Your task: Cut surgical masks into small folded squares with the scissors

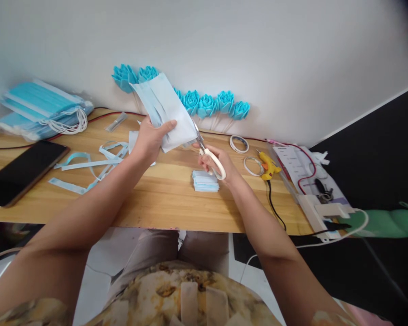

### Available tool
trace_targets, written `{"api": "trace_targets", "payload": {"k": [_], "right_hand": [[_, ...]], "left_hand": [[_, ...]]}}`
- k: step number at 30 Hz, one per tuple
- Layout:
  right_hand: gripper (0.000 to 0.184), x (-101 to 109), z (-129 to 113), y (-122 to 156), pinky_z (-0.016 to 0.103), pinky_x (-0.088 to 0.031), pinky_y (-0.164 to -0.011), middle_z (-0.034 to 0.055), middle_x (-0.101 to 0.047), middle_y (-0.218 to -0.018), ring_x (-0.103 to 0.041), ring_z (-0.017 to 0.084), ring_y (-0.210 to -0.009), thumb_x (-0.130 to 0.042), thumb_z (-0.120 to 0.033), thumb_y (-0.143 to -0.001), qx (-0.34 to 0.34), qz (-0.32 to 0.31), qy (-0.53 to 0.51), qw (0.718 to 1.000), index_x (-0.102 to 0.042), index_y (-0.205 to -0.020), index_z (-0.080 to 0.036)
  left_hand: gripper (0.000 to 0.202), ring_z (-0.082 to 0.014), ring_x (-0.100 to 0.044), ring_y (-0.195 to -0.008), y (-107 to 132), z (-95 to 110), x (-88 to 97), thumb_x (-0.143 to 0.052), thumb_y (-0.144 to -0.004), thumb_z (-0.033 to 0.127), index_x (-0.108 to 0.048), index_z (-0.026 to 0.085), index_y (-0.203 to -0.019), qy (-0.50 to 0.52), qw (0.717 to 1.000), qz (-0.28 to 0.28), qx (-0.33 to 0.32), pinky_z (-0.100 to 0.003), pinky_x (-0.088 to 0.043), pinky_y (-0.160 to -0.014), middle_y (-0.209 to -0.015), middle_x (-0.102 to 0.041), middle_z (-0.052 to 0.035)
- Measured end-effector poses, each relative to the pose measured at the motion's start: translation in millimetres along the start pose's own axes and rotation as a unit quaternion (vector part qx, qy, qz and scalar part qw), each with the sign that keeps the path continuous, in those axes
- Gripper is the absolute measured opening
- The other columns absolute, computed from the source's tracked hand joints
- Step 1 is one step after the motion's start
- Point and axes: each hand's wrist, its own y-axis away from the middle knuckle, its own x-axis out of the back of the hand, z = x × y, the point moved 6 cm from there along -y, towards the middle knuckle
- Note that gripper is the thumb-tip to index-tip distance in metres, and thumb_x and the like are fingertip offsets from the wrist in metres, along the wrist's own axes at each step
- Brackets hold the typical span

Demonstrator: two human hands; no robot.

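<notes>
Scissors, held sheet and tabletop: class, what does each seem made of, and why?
Scissors: smooth white handles, probably plastic; grey blades, likely metal by their sheen. Held sheet: matte, probably non-woven mask fabric, judging by its pleats. Tabletop: smooth wood or wood-look laminate; grain shows, not which.

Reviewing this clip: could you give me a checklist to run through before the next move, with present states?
1. Left hand grips the pale sheet: ok.
2. Right hand holds the scissors by their handles: ok.
3. Left thumb apart from the blades: ok.
4. Blades through the sheet, rather than just beside its edge: cannot tell.
5. Stack of small pieces lying on the table: ok.
6. Glue gun cool: cannot tell.
</notes>
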Motion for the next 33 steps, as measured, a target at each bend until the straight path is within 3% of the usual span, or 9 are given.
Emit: {"api": "trace_targets", "payload": {"k": [7, 16, 23, 28, 33], "right_hand": [[0.065, 1.2, 2.9, -1.3, 0.022, -0.032, -0.044, -0.003, -0.061, -0.071, -0.046, 0.007, -0.053, -0.079, -0.047, -0.072, -0.001, -0.006, 0.0, 1.0, -0.069, -0.128, -0.014], [0.066, 1.5, 1.9, 0.7, 0.022, -0.032, -0.043, -0.0037, -0.06, -0.067, -0.047, 0.006, -0.052, -0.081, -0.049, -0.071, -0.005, -0.004, -0.004, 1.0, -0.07, -0.125, -0.013], [0.065, 2.4, 5.8, 0.0, 0.021, -0.031, -0.04, -0.0048, -0.059, -0.062, -0.045, 0.006, -0.047, -0.081, -0.048, -0.072, -0.009, 0.001, 0.001, 1.0, -0.071, -0.125, -0.012], [0.066, 2.1, 7.9, -1.2, 0.02, -0.03, -0.039, -0.0057, -0.06, -0.06, -0.044, 0.004, -0.043, -0.08, -0.048, -0.071, -0.016, 0.003, -0.003, 1.0, -0.071, -0.126, -0.011], [0.07, 1.8, 7.3, -0.8, 0.021, -0.03, -0.038, -0.006, -0.06, -0.06, -0.044, 0.004, -0.042, -0.08, -0.045, -0.069, -0.026, 0.01, -0.002, 1.0, -0.07, -0.128, -0.009]], "left_hand": [[0.065, -0.0371, -0.064, -0.128, -1.0, 0.7, 1.0, -0.095, -0.054, 0.035, -0.07, 0.021, -0.112, -0.006, 1.0, 0.002, -0.009, -0.048, -0.055, -0.107, -0.116, -0.076, -0.0101], [0.071, -0.0366, -0.066, -0.125, -2.4, -0.2, 3.2, -0.096, -0.053, 0.036, -0.069, 0.022, -0.118, -0.001, 1.0, 0.002, -0.007, -0.049, -0.056, -0.106, -0.115, -0.077, -0.0086], [0.061, -0.0376, -0.064, -0.127, -3.4, 0.3, 4.3, -0.095, -0.054, 0.034, -0.07, 0.019, -0.107, -0.005, 1.0, 0.004, -0.01, -0.048, -0.055, -0.108, -0.115, -0.077, -0.0107], [0.062, -0.0379, -0.067, -0.122, -7.7, -3.3, 7.7, -0.094, -0.054, 0.038, -0.069, 0.014, -0.106, -0.023, 1.0, 0.001, -0.018, -0.05, -0.056, -0.106, -0.119, -0.075, -0.0144], [0.06, -0.0357, -0.068, -0.121, -9.2, -3.8, 5.9, -0.093, -0.057, 0.045, -0.069, 0.016, -0.104, -0.027, 0.999, -0.02, -0.022, -0.046, -0.057, -0.105, -0.118, -0.076, -0.0112]]}}
